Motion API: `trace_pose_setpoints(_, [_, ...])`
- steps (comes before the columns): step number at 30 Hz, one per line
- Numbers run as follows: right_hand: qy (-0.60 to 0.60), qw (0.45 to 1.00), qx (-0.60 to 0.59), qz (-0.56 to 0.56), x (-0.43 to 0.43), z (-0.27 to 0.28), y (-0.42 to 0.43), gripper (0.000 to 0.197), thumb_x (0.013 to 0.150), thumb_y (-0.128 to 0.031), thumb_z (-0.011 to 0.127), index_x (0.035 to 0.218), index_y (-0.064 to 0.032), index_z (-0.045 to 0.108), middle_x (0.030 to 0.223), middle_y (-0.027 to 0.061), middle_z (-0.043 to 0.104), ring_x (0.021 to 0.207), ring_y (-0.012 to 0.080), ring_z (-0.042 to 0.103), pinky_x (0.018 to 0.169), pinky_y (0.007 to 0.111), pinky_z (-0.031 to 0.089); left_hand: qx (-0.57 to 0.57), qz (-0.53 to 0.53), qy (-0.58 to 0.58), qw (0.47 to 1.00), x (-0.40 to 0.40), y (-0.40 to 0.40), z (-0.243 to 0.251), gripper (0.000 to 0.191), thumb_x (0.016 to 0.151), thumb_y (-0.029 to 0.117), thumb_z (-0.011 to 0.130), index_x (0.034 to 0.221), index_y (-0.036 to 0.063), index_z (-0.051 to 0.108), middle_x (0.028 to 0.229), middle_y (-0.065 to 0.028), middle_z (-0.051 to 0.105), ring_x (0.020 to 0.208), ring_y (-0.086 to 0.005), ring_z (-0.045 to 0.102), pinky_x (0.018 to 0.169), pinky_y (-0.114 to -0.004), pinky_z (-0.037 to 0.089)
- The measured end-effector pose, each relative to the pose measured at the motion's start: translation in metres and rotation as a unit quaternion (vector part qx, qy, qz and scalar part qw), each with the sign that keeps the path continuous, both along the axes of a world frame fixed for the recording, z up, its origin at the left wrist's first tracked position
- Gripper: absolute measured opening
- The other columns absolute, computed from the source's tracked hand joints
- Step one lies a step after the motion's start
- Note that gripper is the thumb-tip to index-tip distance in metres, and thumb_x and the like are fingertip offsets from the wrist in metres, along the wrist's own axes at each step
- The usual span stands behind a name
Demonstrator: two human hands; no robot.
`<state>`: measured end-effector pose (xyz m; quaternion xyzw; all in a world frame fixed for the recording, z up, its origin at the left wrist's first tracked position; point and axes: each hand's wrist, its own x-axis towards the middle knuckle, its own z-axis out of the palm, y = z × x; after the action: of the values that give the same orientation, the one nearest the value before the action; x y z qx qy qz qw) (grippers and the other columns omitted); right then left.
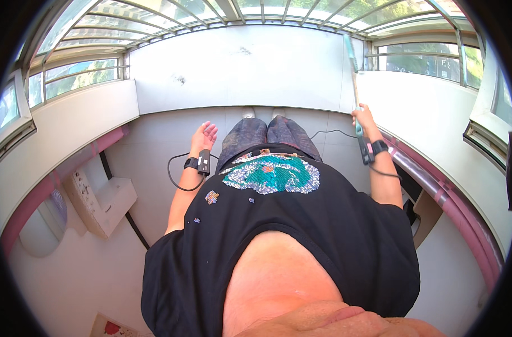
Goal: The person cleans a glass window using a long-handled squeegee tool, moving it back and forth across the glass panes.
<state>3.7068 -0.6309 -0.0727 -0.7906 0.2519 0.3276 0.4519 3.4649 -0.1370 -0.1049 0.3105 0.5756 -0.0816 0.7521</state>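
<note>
My right hand (366, 119) grips a long-handled brush (356, 90) near the teal end of its handle. The teal brush head (351, 54), slightly blurred, reaches the far right part of the white window ledge (260, 69), close to the inner corner. Whether its bristles press on the surface I cannot tell. Dark smudges (179, 79) mark the ledge at the left, with fainter grey ones (244, 50) farther back. My left hand (204, 135) hangs beside my left leg, palm partly up, fingers loosely curled and nothing in them.
Metal window bars (262, 12) rise behind the ledge. White side ledges (424, 97) flank me, with pink-wrapped pipes (443, 191) below. A white box-like piece (102, 202) stands at the left. Cables (176, 183) trail from the devices strapped to both wrists.
</note>
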Motion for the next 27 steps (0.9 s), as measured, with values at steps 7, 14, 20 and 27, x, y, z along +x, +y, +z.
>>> trace_pose_setpoints(7, [0.077,0.993,0.080,0.031,0.081,-0.042,0.045,0.006,0.070,-0.004,0.052,0.065,-0.0001,0.050,0.049,0.0056,0.048,0.040,0.0145,0.047,0.038,0.027,0.040,-0.003,0.045,0.017,0.999,-0.041,-0.008,0.006,0.030,0.085,0.028,0.044,0.108,0.0098,0.048,0.100,-0.0057,0.054,0.091,-0.0179,0.052,0.073,-0.029,0.040])
trace_pose_setpoints(14, [0.041,0.993,0.070,0.080,0.010,-0.056,0.173,0.045,0.067,0.003,0.054,0.107,0.0054,0.035,0.065,0.0108,0.048,0.048,0.0171,0.048,0.040,0.030,0.042,-0.016,0.063,0.002,0.998,-0.066,0.036,-0.005,0.029,0.085,0.028,0.044,0.107,0.0106,0.048,0.099,-0.0056,0.054,0.090,-0.0175,0.052,0.073,-0.029,0.040])
trace_pose_setpoints(20, [0.079,0.981,0.065,0.164,-0.062,-0.040,0.275,0.057,0.067,0.003,0.053,0.116,-0.0007,0.024,0.066,0.0113,0.046,0.048,0.0182,0.047,0.038,0.031,0.041,-0.027,0.055,-0.026,0.998,-0.085,0.110,-0.004,0.027,0.085,0.027,0.044,0.105,0.0102,0.048,0.098,-0.0055,0.055,0.090,-0.0173,0.052,0.073,-0.029,0.040])
trace_pose_setpoints(27, [0.097,0.966,0.077,0.228,-0.137,-0.015,0.379,0.054,0.068,0.000,0.052,0.115,0.0002,0.026,0.066,0.0102,0.046,0.047,0.0162,0.046,0.037,0.028,0.040,-0.007,0.057,-0.021,0.998,-0.130,0.198,-0.001,0.028,0.086,0.028,0.041,0.107,0.0106,0.047,0.098,-0.0049,0.055,0.088,-0.0161,0.053,0.072,-0.028,0.040])
